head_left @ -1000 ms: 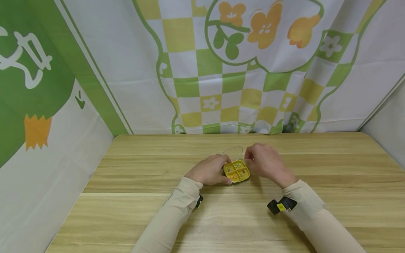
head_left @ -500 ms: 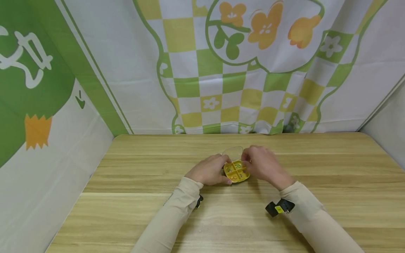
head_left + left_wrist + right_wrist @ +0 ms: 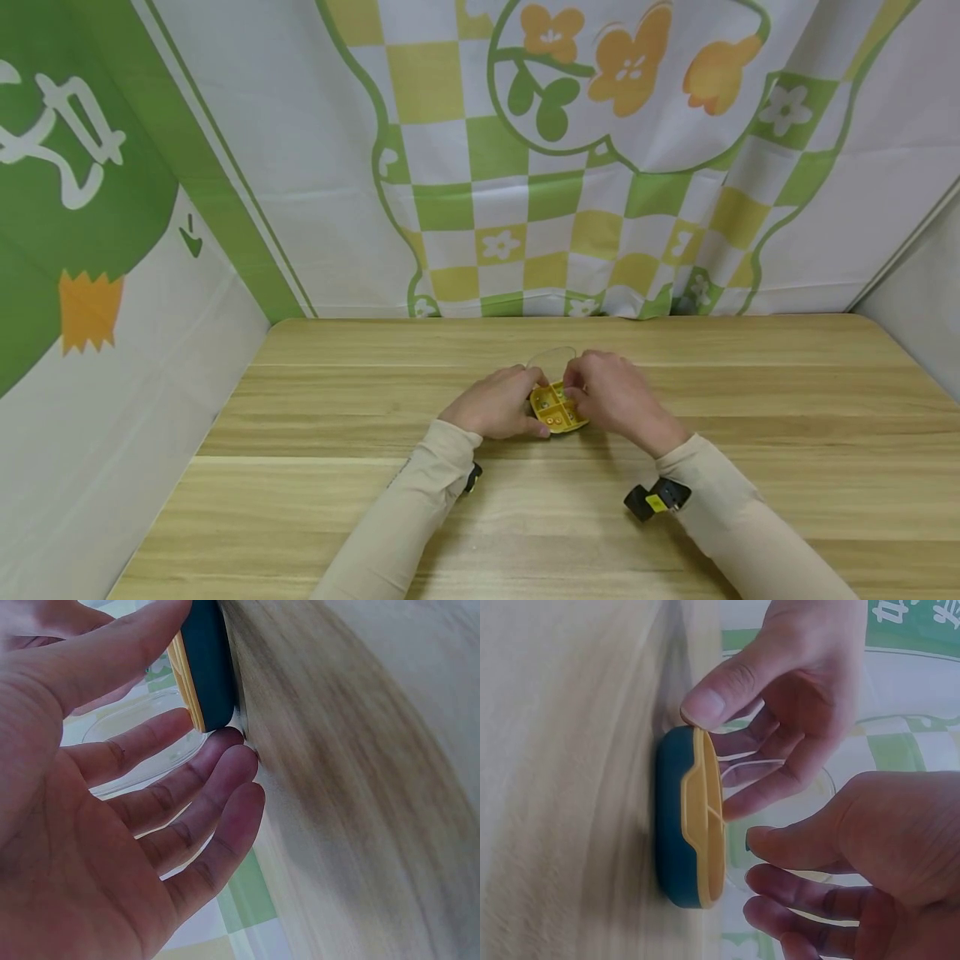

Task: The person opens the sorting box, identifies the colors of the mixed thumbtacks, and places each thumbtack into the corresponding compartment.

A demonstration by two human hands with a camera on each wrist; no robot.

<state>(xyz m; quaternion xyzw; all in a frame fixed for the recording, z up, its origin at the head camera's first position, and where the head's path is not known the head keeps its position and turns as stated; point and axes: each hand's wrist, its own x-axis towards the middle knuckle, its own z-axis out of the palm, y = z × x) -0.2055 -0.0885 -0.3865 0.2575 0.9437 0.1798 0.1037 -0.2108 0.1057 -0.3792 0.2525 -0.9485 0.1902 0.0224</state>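
Note:
A small box (image 3: 557, 419), yellow inside with a dark teal base (image 3: 676, 825), is divided into compartments with small ring-like pieces in them. My left hand (image 3: 495, 404) holds it at its left side, thumb at the near edge and a finger at the far edge. In the left wrist view the other left fingers are spread loosely beside the box. My right hand (image 3: 618, 396) is over the right-hand compartments and partly hides them. At its fingertips, just above the yellow rim, it pinches a tiny dark green piece (image 3: 748, 840).
A clear lid (image 3: 551, 357) stands raised at the box's back edge. The box is on a wood-grain table (image 3: 337, 400). Behind the table hangs a patterned cloth (image 3: 495, 200). Black bands (image 3: 671, 493) are on the wrists.
My right hand has moved left from beside the box to over its right compartments, covering more of them. The left hand and the box have stayed put.

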